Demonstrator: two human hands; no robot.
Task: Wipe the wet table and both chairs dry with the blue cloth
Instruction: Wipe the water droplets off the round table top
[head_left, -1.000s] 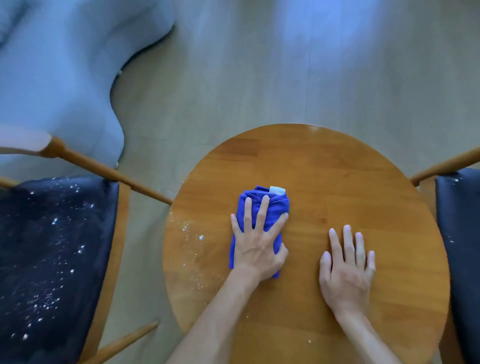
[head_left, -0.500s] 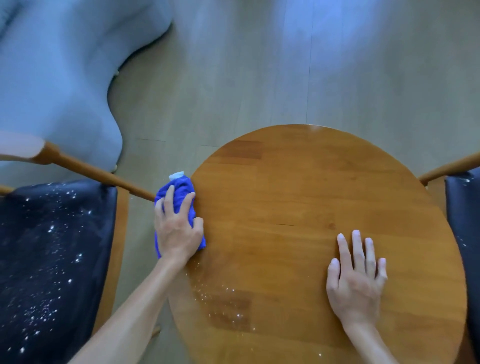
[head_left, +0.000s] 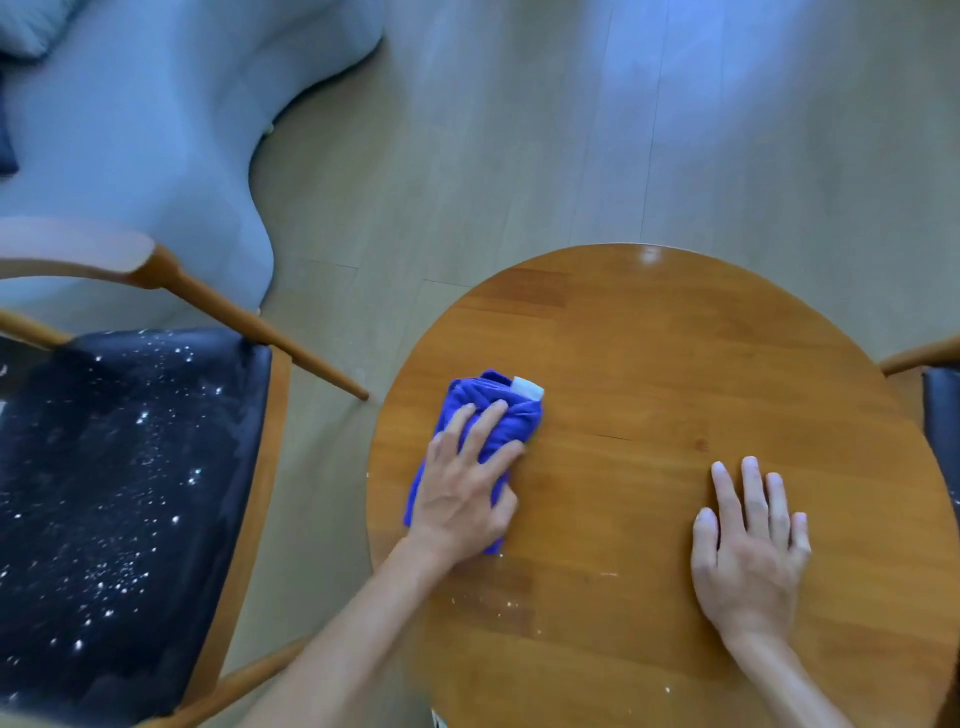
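left hand (head_left: 462, 499): flat, fingers spread, pressing the blue cloth (head_left: 491, 415) by the table (head_left: 675, 338)'s left edge
right hand (head_left: 748, 545): flat on bare wood, holding nothing

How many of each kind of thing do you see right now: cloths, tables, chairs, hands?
Blue cloth: 1
Round wooden table: 1
Chairs: 2, left chair and right chair, the latter mostly out of frame
Hands: 2, left hand and right hand
Total: 6
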